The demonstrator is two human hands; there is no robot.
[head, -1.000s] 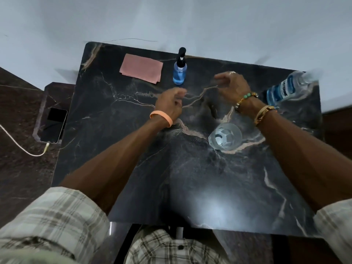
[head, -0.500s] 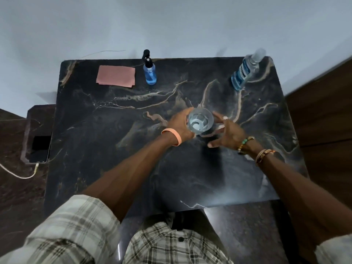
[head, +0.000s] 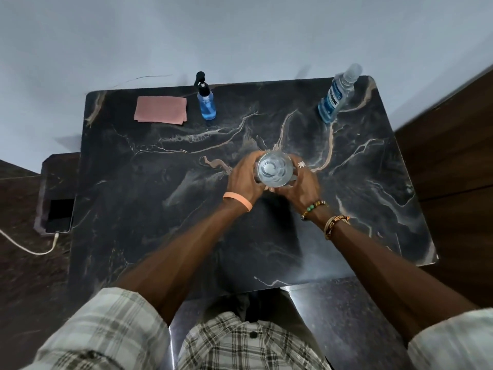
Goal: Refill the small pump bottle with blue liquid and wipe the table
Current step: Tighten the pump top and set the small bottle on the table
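A clear drinking glass (head: 274,169) stands at the middle of the black marble table (head: 160,196). My left hand (head: 244,180) grips its left side and my right hand (head: 300,182) grips its right side. The small pump bottle (head: 206,101), black-topped and holding blue liquid, stands at the back edge. A large bottle of blue liquid (head: 336,96) with a clear cap stands at the back right corner. A folded pink cloth (head: 160,110) lies at the back left.
A phone (head: 60,215) on a white charging cable (head: 29,249) lies on a low dark ledge left of the table. A white wall runs behind the table. Brown wood panelling stands to the right.
Both hands came back from the far part of the table and closed around the glass. The view has shifted, so the whole tabletop now shows.
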